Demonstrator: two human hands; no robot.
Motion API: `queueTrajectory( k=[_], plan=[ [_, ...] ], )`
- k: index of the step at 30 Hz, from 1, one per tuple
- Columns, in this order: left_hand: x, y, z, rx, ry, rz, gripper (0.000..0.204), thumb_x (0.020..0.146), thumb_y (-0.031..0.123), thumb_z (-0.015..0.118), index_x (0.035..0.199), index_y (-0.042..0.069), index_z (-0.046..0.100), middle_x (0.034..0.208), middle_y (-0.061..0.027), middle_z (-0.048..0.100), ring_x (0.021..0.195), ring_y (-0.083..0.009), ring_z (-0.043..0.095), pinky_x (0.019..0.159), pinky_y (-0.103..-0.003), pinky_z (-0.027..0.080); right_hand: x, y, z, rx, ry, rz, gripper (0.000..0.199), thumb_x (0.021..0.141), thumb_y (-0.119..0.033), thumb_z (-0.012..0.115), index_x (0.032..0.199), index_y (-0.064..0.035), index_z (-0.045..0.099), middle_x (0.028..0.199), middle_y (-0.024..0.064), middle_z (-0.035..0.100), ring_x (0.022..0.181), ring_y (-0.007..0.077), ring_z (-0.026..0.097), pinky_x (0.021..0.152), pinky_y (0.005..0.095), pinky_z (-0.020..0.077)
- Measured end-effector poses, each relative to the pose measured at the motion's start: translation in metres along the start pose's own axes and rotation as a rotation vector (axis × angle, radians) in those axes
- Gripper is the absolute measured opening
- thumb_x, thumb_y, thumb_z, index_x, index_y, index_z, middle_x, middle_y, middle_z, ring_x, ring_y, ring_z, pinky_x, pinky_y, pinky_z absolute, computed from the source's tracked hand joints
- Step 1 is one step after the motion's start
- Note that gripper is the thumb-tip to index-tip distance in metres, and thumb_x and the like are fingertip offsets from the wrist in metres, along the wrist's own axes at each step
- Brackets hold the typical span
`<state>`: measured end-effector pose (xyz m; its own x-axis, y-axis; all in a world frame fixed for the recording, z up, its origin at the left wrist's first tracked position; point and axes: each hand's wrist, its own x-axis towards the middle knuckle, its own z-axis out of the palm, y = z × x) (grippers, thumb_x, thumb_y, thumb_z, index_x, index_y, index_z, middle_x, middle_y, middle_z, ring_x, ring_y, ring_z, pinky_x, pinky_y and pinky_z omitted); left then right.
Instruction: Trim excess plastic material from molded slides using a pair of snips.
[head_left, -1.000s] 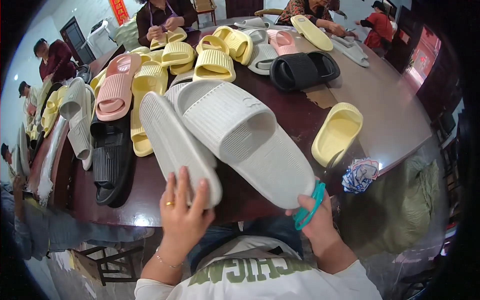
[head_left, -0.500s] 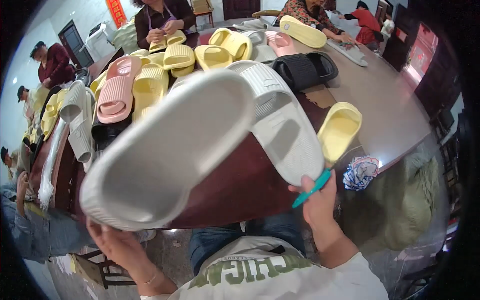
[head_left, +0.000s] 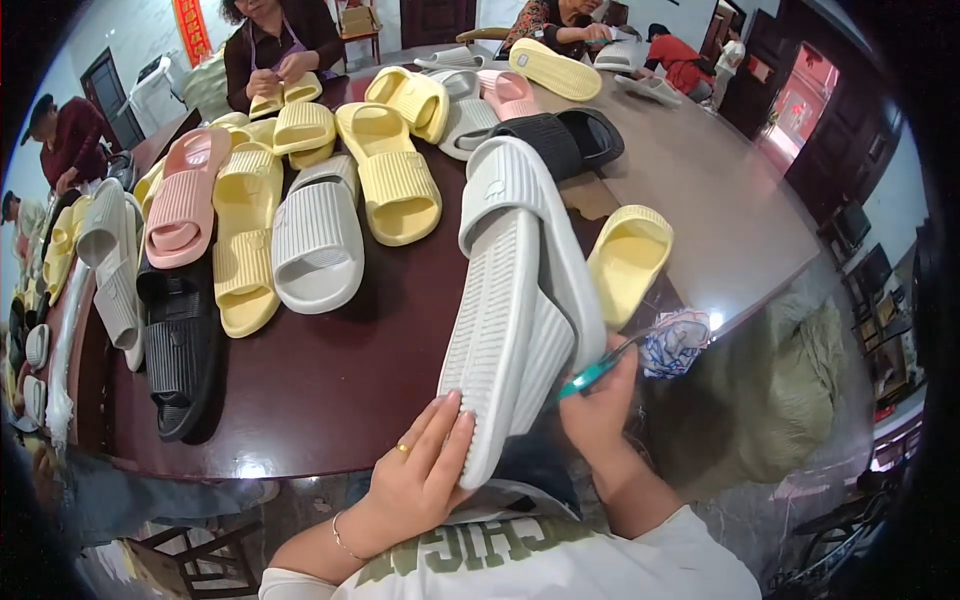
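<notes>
Over the table (head_left: pixel 340 400), the left hand (head_left: pixel 425 455) clasps two overlapping grey slippers (head_left: pixel 490 320), partly hiding a black slipper (head_left: pixel 550 138); the right hand (head_left: pixel 600 400) grips teal-handled scissors (head_left: pixel 588 376). Green lettering (head_left: pixel 470 548) crosses the white shirt (head_left: pixel 630 565).

Green letters (head_left: pixel 478 547) on white shirt (head_left: pixel 640 565); characters (head_left: pixel 187 22) on red banner (head_left: pixel 193 34)
</notes>
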<state>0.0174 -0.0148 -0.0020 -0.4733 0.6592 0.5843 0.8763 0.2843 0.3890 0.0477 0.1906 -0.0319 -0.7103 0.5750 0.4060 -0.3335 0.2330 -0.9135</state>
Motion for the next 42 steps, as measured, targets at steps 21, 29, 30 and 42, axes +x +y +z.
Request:
queueTrajectory(
  k=[21,29,30,42],
  plan=[
    [-0.004,-0.032,-0.012,-0.3,0.455,-0.193,0.032,0.084,-0.001,0.048,0.115,-0.004,0.04,0.105,-0.0177,0.057,0.079,-0.0207,0.062,0.068,-0.028,0.051,-0.007,-0.02,-0.007,-0.476,-0.243,-0.345,0.052,0.069,0.0,0.066,0.108,-0.0023,0.032,0.094,0.0122,0.052,0.08,0.0157,0.056,0.058,0.0247,0.0467],
    [-0.012,-0.053,-0.044,-1.06,0.912,-0.706,0.025,0.089,0.01,0.048,0.111,0.002,0.042,0.09,-0.0101,0.057,0.063,-0.0137,0.059,0.043,-0.023,0.05,0.025,-0.034,0.016,0.1,-0.213,0.14,0.034,0.085,-0.009,0.054,0.112,-0.0052,0.034,0.107,0.0132,0.052,0.098,0.0186,0.053,0.073,0.0304,0.0482],
    [-0.019,-0.057,-0.049,-1.12,0.917,-0.679,0.024,0.089,0.012,0.048,0.11,0.003,0.043,0.089,-0.0095,0.057,0.062,-0.0127,0.058,0.04,-0.022,0.048,0.031,-0.021,0.014,0.123,-0.116,0.177,0.03,0.087,-0.01,0.048,0.114,-0.0051,0.035,0.109,0.013,0.052,0.099,0.0185,0.053,0.076,0.0309,0.0474],
    [-0.076,-0.07,-0.098,-0.939,1.143,-0.743,0.024,0.086,0.019,0.054,0.104,0.005,0.047,0.085,-0.0045,0.057,0.064,-0.0107,0.056,0.046,-0.024,0.046,0.086,0.021,-0.015,0.592,-0.058,0.434,0.047,0.084,-0.022,0.059,0.122,-0.0006,0.041,0.112,0.0102,0.052,0.099,0.0213,0.053,0.086,0.034,0.044]
  ],
)
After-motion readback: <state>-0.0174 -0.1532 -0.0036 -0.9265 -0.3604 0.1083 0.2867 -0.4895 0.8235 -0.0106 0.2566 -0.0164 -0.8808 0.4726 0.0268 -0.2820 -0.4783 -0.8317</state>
